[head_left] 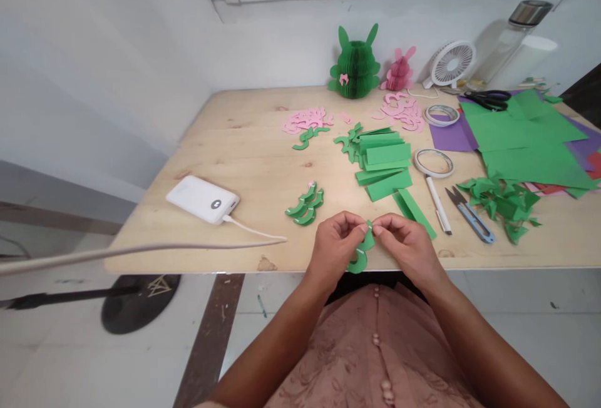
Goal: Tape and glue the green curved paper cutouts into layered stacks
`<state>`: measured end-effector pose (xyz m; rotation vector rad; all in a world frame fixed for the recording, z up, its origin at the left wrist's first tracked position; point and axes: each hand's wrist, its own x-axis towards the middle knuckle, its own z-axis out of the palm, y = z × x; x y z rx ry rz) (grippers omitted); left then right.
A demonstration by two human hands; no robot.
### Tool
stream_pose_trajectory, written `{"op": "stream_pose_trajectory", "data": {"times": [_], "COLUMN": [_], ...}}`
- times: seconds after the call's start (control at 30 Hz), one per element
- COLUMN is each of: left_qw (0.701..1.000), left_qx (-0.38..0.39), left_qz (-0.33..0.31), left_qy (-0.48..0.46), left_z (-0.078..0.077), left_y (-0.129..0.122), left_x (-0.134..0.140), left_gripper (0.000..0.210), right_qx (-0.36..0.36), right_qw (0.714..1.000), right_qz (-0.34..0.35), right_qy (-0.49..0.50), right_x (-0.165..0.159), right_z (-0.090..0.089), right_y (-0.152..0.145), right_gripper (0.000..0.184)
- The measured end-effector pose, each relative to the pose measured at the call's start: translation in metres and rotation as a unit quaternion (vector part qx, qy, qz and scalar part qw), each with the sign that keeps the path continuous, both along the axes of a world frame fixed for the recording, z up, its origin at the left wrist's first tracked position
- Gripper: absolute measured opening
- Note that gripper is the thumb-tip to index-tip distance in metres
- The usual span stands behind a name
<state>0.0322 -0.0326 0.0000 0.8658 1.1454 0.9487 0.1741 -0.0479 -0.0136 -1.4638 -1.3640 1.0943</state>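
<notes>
Near the front edge of the table, my left hand pinches a curved green paper piece that has small whitish strips on it. From the other side my right hand has thumb and forefinger closed at the upper end of the same piece. Just left of my hands lies a small group of curved green paper cut-outs with pale strips. Beyond my right hand are folded green paper strips. A white pen and blue-handled thread snips lie to the right.
A white power bank with a cable sits at left. Tape rolls, green scraps and coloured paper sheets occupy the right. Paper rabbits, a small fan and a bottle stand at the back.
</notes>
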Motion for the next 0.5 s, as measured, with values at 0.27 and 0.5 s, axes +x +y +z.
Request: {"op": "stream_pose_trajectory", "data": {"times": [0.27, 0.5], "left_qw": [1.000, 0.999], "left_qx": [0.009, 0.021], "left_qz": [-0.013, -0.041], "left_qy": [0.006, 0.014], "left_z": [0.0018, 0.0003], "left_y": [0.0021, 0.0058], "left_x": [-0.0026, -0.0061], "left_gripper": [0.018, 0.019], "right_qx": [-0.003, -0.008], "right_qw": [1.000, 0.999], "right_qz": [0.013, 0.027], "right_qy": [0.005, 0.015], "right_x": [0.0013, 0.0015], "right_z": [0.0021, 0.0028], "right_y": [-0.0001, 0.0011], "right_gripper": [0.019, 0.019]}}
